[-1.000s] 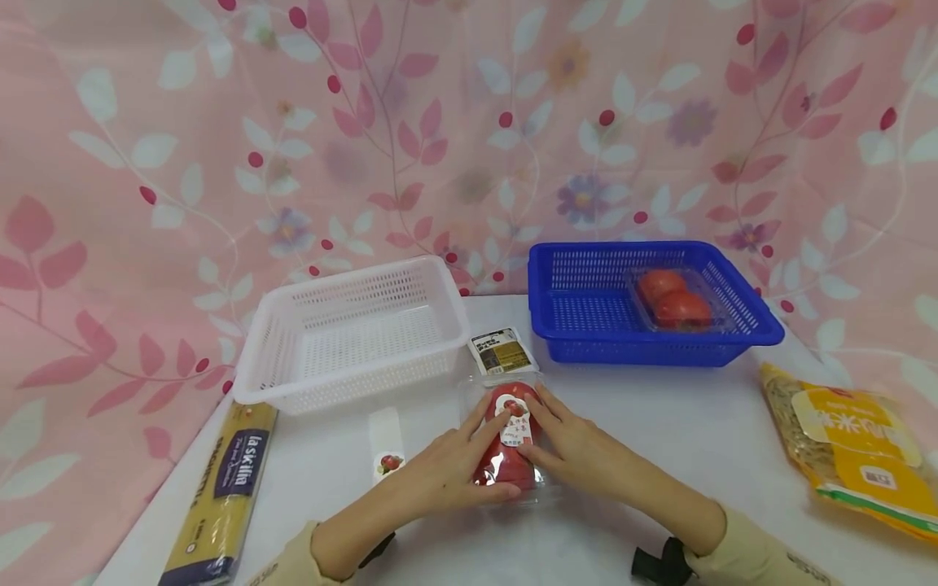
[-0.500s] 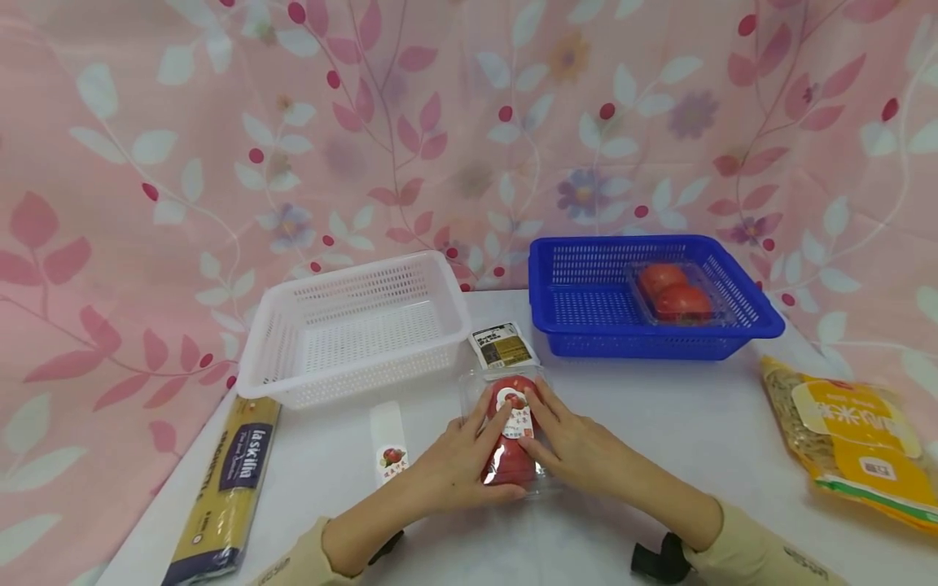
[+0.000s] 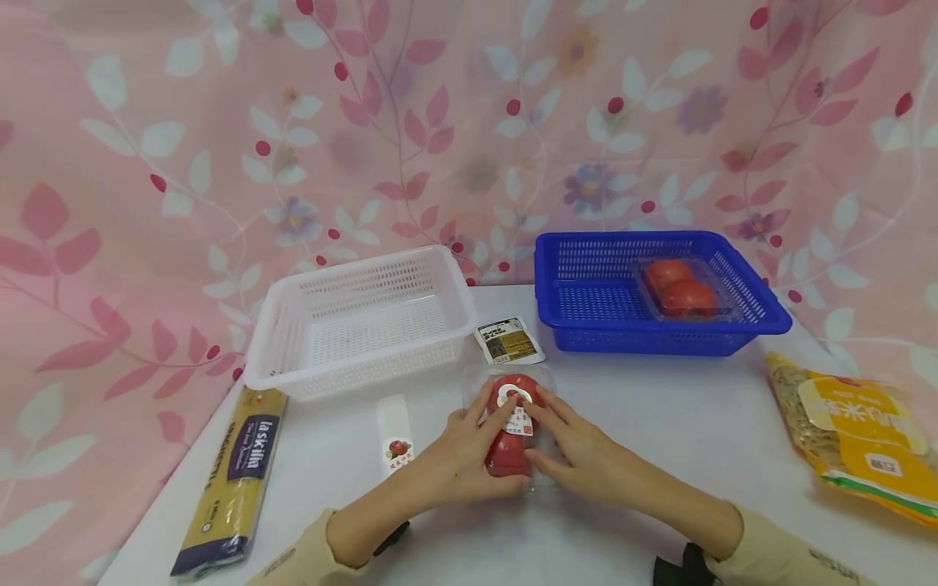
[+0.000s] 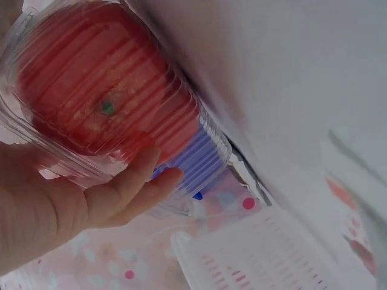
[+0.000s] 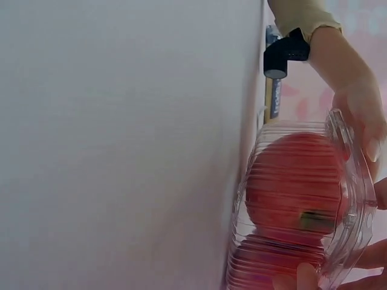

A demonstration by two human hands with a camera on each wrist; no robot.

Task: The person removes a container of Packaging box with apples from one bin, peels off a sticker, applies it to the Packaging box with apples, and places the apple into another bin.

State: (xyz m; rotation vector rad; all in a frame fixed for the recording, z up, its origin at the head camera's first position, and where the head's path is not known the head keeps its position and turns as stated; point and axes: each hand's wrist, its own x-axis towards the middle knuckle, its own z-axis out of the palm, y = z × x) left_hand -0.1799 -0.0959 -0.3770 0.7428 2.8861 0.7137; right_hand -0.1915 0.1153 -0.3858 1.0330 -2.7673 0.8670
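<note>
A clear plastic clamshell box of red tomatoes lies on the table in front of the person. Across its lid runs a white label with a tomato picture. The left hand lies along the box's left side, its fingertips on the label and its thumb low near the front. From the right, the right hand presses the lid with fairly straight fingers, the tips meeting the left ones at the label. Both wrist views show fingers against the ribbed plastic sides. A similar label strip lies left of the box.
Behind stand a white basket and a blue basket, which holds another tomato box. A small flat packet lies just beyond the box. A spaghetti pack is at left, a yellow grain bag at right.
Both hands stay on the box, with the right index fingertip shifting slightly over the label. The head view has tilted a little, so the whole scene sits slightly higher and further right.
</note>
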